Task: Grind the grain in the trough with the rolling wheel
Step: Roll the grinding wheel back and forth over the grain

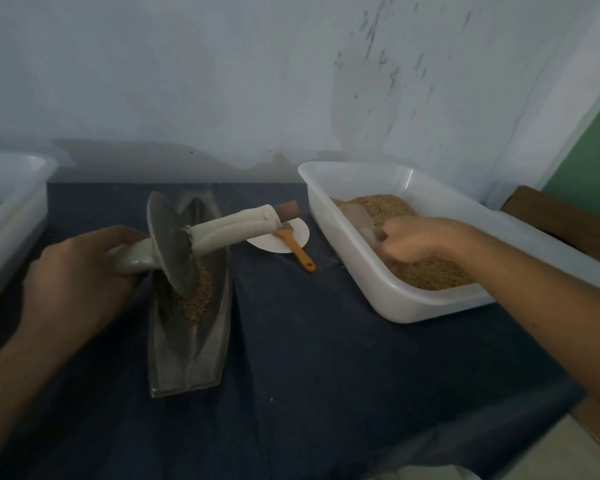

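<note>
We see the left hand curled round the cloth-wrapped handle of the rolling wheel, whose disc stands tilted in the metal trough on the dark-covered bench, amid the grain. The right hand reaches into the white tub of grain, fingers curled round a translucent scoop. An orange-handled brush lies on a paper disc between them.

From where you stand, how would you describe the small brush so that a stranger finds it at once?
On the dark cloth, look between the metal trough and the right white tub. A white paper disc lies there, and the brush rests across it. Only it has an orange handle.
</note>
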`<move>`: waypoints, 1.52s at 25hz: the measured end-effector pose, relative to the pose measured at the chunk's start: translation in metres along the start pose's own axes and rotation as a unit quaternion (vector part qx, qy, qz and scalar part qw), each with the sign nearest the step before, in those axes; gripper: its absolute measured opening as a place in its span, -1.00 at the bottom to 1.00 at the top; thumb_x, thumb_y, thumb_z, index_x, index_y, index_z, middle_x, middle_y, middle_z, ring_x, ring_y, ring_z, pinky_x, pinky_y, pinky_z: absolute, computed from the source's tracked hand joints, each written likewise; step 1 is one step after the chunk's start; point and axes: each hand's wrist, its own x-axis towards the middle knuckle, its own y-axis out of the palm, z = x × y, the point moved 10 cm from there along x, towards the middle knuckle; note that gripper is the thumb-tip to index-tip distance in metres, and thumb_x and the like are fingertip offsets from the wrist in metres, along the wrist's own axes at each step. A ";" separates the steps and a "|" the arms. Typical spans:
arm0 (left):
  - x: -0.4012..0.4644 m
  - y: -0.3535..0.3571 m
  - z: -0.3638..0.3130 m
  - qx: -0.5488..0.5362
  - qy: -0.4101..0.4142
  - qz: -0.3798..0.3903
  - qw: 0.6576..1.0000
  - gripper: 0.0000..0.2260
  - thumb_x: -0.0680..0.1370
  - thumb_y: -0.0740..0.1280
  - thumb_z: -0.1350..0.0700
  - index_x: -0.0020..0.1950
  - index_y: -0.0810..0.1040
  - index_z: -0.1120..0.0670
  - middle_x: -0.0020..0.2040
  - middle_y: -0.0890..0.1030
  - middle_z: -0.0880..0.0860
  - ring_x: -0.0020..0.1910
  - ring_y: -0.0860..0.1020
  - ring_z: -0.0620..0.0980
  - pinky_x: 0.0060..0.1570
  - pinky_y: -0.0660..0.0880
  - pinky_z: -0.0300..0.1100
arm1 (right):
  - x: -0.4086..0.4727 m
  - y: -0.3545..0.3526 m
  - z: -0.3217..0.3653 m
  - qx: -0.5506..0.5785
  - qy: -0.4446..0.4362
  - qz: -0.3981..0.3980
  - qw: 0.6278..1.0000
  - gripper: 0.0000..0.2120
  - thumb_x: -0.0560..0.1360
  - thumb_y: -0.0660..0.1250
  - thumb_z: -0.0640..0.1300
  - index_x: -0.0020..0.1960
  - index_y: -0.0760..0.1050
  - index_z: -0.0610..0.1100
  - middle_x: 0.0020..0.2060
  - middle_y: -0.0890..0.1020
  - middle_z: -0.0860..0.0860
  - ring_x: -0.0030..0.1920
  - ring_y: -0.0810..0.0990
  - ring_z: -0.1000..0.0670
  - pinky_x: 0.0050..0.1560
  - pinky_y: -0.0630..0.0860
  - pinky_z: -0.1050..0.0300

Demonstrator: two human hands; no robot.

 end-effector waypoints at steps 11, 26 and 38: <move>0.001 -0.011 -0.017 -0.017 0.028 0.000 0.999 -0.73 0.38 0.32 -0.11 0.04 0.68 -0.20 -0.11 0.73 -0.10 0.02 0.71 0.09 -0.03 0.61 0.06 | -0.056 -0.057 0.220 0.023 -0.273 -0.355 0.894 -0.56 0.65 0.05 0.09 -0.29 0.44 -0.09 -0.31 0.49 -0.04 -0.24 0.48 -0.15 -0.19 0.41 -0.02; 0.003 0.013 -0.029 0.166 0.089 0.182 0.965 -0.72 0.54 0.42 0.07 0.14 0.37 0.02 0.08 0.49 0.01 0.11 0.56 0.10 0.18 0.50 0.09 | -0.022 -0.001 0.222 -0.078 -0.232 -0.407 0.880 -0.41 0.54 -0.34 0.10 -0.21 0.42 -0.08 -0.36 0.41 0.01 -0.40 0.30 -0.02 -0.37 0.06 0.07; 0.083 0.056 -0.018 0.293 0.103 0.148 0.939 -0.89 0.71 0.14 0.07 0.10 0.42 0.06 0.09 0.59 0.11 0.07 0.59 0.27 -0.11 0.41 0.07 | 0.065 -0.026 0.231 -0.020 -0.181 -0.268 0.946 -0.39 0.62 -0.10 0.13 -0.34 0.55 -0.11 -0.49 0.60 0.00 -0.42 0.54 -0.10 -0.22 0.36 0.01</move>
